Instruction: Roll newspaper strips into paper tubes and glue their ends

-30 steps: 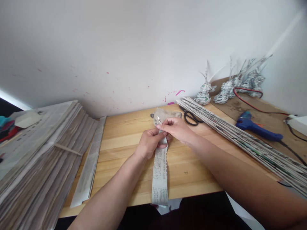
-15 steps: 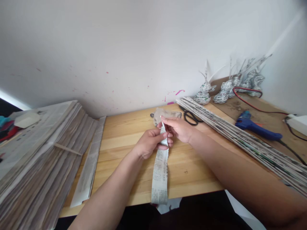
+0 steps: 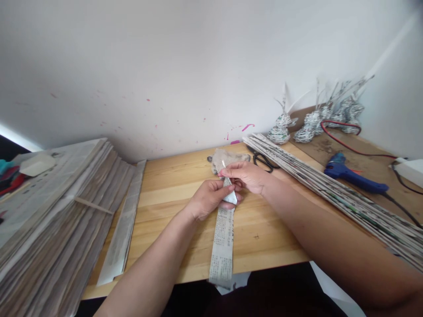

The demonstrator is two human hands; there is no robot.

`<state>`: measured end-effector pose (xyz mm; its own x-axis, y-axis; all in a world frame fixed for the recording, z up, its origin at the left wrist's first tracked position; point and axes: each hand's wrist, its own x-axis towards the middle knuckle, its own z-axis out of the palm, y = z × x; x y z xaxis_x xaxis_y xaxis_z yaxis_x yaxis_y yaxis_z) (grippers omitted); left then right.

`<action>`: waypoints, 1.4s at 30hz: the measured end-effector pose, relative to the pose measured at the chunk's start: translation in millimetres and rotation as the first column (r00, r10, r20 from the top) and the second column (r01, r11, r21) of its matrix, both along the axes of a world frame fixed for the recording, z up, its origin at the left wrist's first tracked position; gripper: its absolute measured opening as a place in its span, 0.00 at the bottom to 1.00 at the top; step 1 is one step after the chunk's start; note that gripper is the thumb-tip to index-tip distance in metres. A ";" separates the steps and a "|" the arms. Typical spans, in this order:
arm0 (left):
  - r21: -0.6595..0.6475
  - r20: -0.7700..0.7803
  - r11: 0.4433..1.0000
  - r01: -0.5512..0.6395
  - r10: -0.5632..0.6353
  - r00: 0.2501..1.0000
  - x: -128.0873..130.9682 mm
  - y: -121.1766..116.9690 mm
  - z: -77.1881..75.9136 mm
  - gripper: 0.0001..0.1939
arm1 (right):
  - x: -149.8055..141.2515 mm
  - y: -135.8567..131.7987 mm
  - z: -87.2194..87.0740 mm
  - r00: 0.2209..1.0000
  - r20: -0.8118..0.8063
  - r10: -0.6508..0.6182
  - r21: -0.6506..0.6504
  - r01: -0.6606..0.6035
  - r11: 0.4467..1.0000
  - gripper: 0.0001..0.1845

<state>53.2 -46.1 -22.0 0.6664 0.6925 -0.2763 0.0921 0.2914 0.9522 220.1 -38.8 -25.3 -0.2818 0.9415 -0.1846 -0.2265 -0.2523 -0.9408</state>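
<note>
A long newspaper strip (image 3: 223, 246) hangs down from my hands over the near part of the wooden table, its lower end reaching the front edge. My left hand (image 3: 209, 198) pinches the strip, thumb on top, where it folds over. Just above, my right hand (image 3: 246, 176) grips the narrow rolled tip between thumb and fingers; a thin white point sticks up past them. Some of the right fingers are hidden behind the paper. Behind the hands lies a crumpled beige cloth (image 3: 220, 158), with black-handled scissors (image 3: 264, 163) to its right.
Stacked newspaper (image 3: 86, 211) fills the left, with cut strips (image 3: 127, 224) beside it. A bundle of rolled paper sticks (image 3: 317, 189) runs along the right. Beyond are a blue glue gun (image 3: 355, 176), a red cord (image 3: 343, 138) and several woven paper figures (image 3: 280, 128) near the wall.
The rolled tip has turned between my fingers, and the fold below it now spreads wider to the right. The hanging strip has shifted slightly right. Both hands stay nearly in place.
</note>
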 end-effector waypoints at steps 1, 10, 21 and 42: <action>0.010 -0.009 1.000 -0.003 0.003 1.000 0.6 -0.6 0.6 0.18 | -0.4 0.5 0.1 1.000 0.000 -0.020 -0.011 0.020 1.000 0.15; 0.078 -0.056 0.997 0.011 -0.006 0.998 1.9 -0.7 -2.8 0.19 | -6.6 -2.6 3.9 0.992 0.048 -0.113 -0.064 0.116 0.991 0.20; 0.022 -0.003 0.996 0.088 -0.088 0.996 0.5 -1.1 -4.8 0.19 | 1.2 1.5 6.2 0.988 -0.006 -0.154 0.038 0.154 0.987 0.18; -0.007 -0.007 0.993 0.119 -0.119 0.993 -0.6 -0.4 -4.9 0.18 | 5.7 -0.1 8.7 0.986 0.067 -0.153 0.064 0.149 0.987 0.20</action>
